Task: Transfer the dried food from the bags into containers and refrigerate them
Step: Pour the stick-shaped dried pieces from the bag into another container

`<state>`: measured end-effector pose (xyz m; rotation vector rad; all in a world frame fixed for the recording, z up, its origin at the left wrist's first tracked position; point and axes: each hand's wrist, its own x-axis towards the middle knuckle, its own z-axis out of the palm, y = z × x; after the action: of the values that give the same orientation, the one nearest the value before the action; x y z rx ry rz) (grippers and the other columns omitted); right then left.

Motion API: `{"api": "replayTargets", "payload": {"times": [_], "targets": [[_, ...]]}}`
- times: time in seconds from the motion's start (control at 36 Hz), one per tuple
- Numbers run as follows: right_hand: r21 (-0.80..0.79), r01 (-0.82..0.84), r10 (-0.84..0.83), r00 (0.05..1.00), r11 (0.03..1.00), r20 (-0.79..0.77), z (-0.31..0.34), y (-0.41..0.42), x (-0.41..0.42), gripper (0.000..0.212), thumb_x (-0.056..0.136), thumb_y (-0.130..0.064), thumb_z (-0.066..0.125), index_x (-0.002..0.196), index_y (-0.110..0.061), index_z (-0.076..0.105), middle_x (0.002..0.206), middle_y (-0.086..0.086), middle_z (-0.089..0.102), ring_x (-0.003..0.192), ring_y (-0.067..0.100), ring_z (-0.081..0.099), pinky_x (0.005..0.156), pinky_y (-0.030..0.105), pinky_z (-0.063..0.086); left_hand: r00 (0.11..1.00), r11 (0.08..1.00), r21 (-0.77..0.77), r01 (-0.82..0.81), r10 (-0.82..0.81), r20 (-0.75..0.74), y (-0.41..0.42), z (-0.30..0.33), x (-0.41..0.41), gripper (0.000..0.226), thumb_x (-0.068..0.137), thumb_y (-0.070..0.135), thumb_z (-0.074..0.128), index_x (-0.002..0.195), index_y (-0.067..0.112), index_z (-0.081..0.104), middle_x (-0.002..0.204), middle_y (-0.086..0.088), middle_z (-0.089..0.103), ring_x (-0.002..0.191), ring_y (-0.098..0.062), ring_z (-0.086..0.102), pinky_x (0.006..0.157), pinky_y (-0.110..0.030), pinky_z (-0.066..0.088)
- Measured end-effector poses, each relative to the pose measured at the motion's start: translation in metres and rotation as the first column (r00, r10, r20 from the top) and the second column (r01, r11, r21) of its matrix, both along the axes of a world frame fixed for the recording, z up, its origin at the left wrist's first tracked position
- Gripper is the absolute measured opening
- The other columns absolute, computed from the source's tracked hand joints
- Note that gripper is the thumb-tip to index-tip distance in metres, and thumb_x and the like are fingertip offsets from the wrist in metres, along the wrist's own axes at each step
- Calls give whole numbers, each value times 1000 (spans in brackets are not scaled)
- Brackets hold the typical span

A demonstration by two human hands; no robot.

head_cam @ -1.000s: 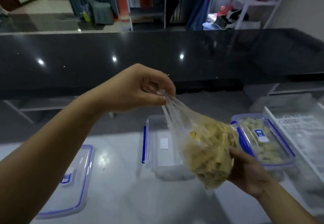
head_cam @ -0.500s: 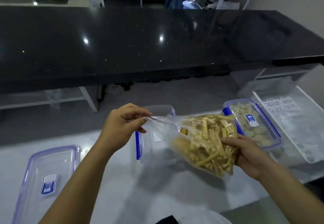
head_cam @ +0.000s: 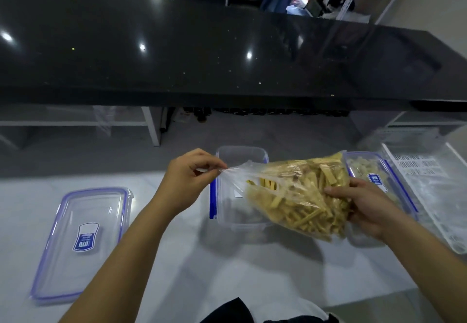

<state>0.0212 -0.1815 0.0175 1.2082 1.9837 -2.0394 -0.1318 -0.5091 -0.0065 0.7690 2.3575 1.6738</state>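
I have the clear bag [head_cam: 295, 196] of dried yellow sticks lying on its side over the open container [head_cam: 240, 188], which sits on the pale worktop [head_cam: 227, 267]. My left hand [head_cam: 188, 179] pinches the bag's mouth film just to the container's left edge; my right hand [head_cam: 364, 206] is curled round the bag's fat bottom, over the container's right side.

The risk I see is spillage. The mouth points left and only partly over the container, so if I tip before lining it up, sticks would likely slide past the rim onto the worktop. The film is thin and slick; a slipping pinch could dump the load at once. I cannot quite tell how wide the mouth is open, it is blurred.

The closed container [head_cam: 379, 178] of pale pieces stands just right of the open one. The loose lid [head_cam: 83, 241] lies well to its left.
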Motion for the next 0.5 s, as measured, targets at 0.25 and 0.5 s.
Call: {"api": "replayTargets", "payload": {"times": [0.25,0.5], "targets": [[61,9,-7,999,998,-35,11,6,-3,25,73,2,76,97,-4,71,81,11,77,65,22,75,47,26,54,999,998,-69,-3,0,-38,7,-7,10,25,92,13,69,93,37,73,93,21,63,91,2,62,77,-8,50],[184,-62,62,998,981,7,14,23,-4,34,69,-14,85,101,-16,76,99,14,77,87,35,74,74,48,59,992,996,-47,-77,71,-108,13,-6,15,21,93,16,68,95,37,71,96,22,63,95,5,59,75,-2,44]]}}
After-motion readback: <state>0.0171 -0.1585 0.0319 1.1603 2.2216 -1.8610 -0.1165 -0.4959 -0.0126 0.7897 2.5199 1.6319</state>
